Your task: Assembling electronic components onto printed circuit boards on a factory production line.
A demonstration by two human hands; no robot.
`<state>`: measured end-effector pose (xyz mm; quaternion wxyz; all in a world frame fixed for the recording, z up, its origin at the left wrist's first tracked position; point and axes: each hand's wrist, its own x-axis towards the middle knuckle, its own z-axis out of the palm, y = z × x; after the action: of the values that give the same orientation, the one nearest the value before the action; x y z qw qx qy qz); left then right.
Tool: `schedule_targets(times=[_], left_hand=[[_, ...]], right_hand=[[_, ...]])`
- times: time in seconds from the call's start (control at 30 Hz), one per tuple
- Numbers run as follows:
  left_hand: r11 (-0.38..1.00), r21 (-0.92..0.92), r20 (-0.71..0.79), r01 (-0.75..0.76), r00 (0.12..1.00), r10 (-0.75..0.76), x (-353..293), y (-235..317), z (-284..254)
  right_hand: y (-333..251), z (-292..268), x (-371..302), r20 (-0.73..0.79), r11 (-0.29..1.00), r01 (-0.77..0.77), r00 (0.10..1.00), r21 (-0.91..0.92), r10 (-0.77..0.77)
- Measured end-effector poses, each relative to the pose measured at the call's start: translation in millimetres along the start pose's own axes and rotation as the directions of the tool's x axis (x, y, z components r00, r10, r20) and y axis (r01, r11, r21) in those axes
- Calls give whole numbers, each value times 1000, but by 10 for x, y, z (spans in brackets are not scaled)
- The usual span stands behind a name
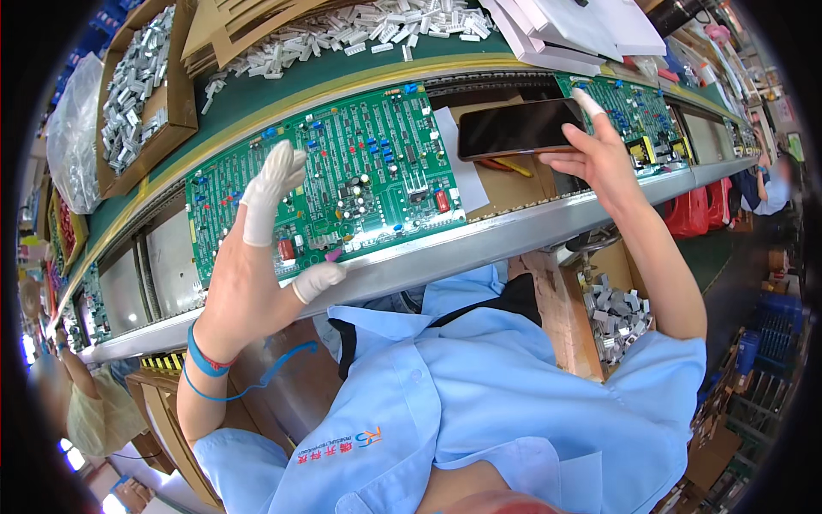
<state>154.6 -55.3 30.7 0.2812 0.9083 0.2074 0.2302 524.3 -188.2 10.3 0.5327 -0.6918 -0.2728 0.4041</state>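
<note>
- Head view, one frame, looking down at a curved assembly line.
- Right hand (599, 158) — raised over the line, grasping a black phone (521, 127). Thumb under the phone's right end, one white-capped finger up behind it.
- Phone: one. Long axis runs left to right, slightly tilted up to the right; dark screen faces the camera. It hangs above a brown board and a white paper slip (455, 163), between two circuit boards.
- Left hand (257, 257) — open, fingers spread, holding nothing. White finger cots on thumb and fingers; fingertips (278, 167) lie over the left part of the large green circuit board (360, 171); contact cannot be told.
- Blue wrist strap (205, 360) with a blue cord on the left wrist.
- Large circuit board: long axis left to right, following the conveyor rail (479, 244), lying flat.
- Green boards counted: the large one, a second (638, 116) to the right behind the phone hand, and at least one more far left on the line.
- Behind the line: a cardboard box of grey metal parts (137, 86), a loose heap of white plastic connectors (360, 30), a stack of white sheets (582, 26).
- Below the rail on the right — one more heap of grey metal parts (616, 317).
- Blue work shirt (479, 385) fills the lower frame.
</note>
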Motion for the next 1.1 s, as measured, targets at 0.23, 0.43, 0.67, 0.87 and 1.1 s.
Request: schedule_targets(times=[0.23,0.43,0.67,0.87,1.1], left_hand=[[999,-41,52,28,998,-26,-92,-31,-95],[994,-87,24,59,998,-57,-61,-49,-107],[979,-148,-12,139,990,-142,-73,-193,-95],[974,-111,-173,199,961,-216,-42,-283,-272],[971,147,-445,190,889,-107,76,-412,-882]], right_hand=[[397,227,520,166,939,-243,964,244,207],[671,381,1049,222,880,-372,922,294,316],[801,415,1164,92,916,-168,985,364,144],[417,272,727,218,931,-242,958,273,185],[175,83,463,375,965,-263,893,-12,248]])
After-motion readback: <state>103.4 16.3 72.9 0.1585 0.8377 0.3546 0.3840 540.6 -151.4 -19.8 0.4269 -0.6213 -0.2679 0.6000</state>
